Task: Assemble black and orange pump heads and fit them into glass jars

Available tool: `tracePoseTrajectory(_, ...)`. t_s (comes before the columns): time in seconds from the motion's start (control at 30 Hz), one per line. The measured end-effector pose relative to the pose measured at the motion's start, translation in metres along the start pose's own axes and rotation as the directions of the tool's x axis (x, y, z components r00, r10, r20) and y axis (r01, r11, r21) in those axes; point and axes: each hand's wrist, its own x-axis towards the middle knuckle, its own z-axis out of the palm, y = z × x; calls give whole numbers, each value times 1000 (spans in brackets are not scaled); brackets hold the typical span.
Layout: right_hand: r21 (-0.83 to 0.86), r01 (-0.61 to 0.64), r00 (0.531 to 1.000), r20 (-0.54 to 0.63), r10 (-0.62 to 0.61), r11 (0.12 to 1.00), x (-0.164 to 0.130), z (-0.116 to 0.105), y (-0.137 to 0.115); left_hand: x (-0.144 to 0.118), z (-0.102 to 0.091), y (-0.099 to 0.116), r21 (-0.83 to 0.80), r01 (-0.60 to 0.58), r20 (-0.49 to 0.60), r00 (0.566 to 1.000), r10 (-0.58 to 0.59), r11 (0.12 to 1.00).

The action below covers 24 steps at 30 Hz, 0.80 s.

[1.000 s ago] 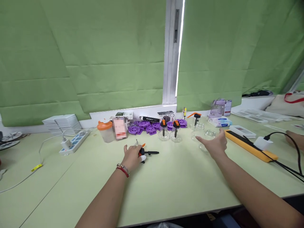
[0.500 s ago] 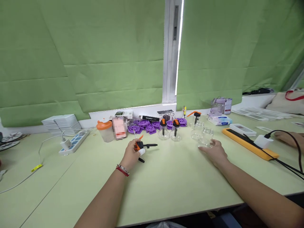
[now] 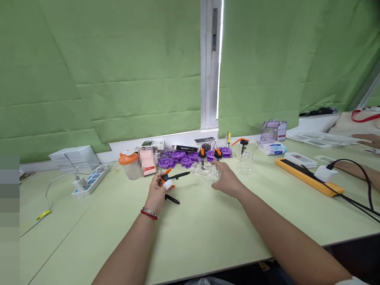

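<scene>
Setting: pale green table (image 3: 208, 237) below green window blinds (image 3: 118, 79); only the head view is available.
Left hand (image 3: 156, 193): closed around a black-and-orange pump head (image 3: 169, 180), lifted just off the table; its black tube points toward 3 o'clock, at the jar. A red-and-silver bracelet (image 3: 148, 213) sits on the wrist.
Right hand (image 3: 227, 180): fingers wrapped on a clear glass jar (image 3: 206, 173), held tilted just above the table; the grip looks partial, from the 3 o'clock side.
Black part (image 3: 172, 199): a small dark piece lies on the table at 6 o'clock of the left hand, apart from it.
Behind the hands, 12 o'clock: two jars with orange-black pump tops (image 3: 210, 155), purple plastic wheels (image 3: 178, 158), and an orange-lidded cup (image 3: 128, 165).
Toward 2 o'clock: one more empty glass jar (image 3: 245, 162) and a yellow power strip (image 3: 308, 178) with a black cable.
Toward 9 o'clock: white power strip (image 3: 87, 180) and stacked white cards (image 3: 74, 155).
Far 3 o'clock: another person's hands (image 3: 366, 138) rest near papers.
Risk: the jar is smooth, clear and tilted in a loose hold, so it may slip and knock the jars behind it. The tube could miss the mouth and strike the rim, since the glass edge is hard to see. The loose black piece may roll if a wrist brushes it.
</scene>
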Motion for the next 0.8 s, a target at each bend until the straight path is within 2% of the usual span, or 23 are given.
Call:
tracePoseTrajectory(0.1, 94, -5, 999, 52, 0, 996, 11, 2, 1, 1, -1, -1, -9, -13, -14, 1000, 13, 1000)
tracePoseTrajectory(0.2, 254, -71, 992, 118, 42, 964, 14, 4, 11, 2, -2, -1, -28, -8, -21, 1000, 8, 1000)
tracePoseTrajectory(0.33, 567, -208, 966, 248, 76, 797, 12, 5, 28, 1, -1, 0, -50, 16, -31, 999, -17, 999)
tracePoseTrajectory(0.4, 660, -273, 946, 318, 68, 700, 12, 4, 33, 0, -1, 0, -52, 24, -9, 1000, -25, 998)
tracePoseTrajectory(0.47, 705, -310, 934, 353, 63, 638, 12, 2, 36, -1, 0, -1, -55, 31, 18, 999, -30, 998)
tracePoseTrajectory(0.53, 723, -319, 934, 350, 72, 613, 14, 1, 37, -2, 1, -1, -52, 28, 26, 999, -27, 998)
tracePoseTrajectory(0.7, 722, -314, 945, 300, 130, 617, 17, 1, 40, -3, 1, -1, -46, -17, -9, 1000, 17, 999)
tracePoseTrajectory(0.8, 726, -327, 940, 313, 132, 605, 16, 3, 38, -5, 2, 1, -82, -14, 26, 1000, 16, 997)
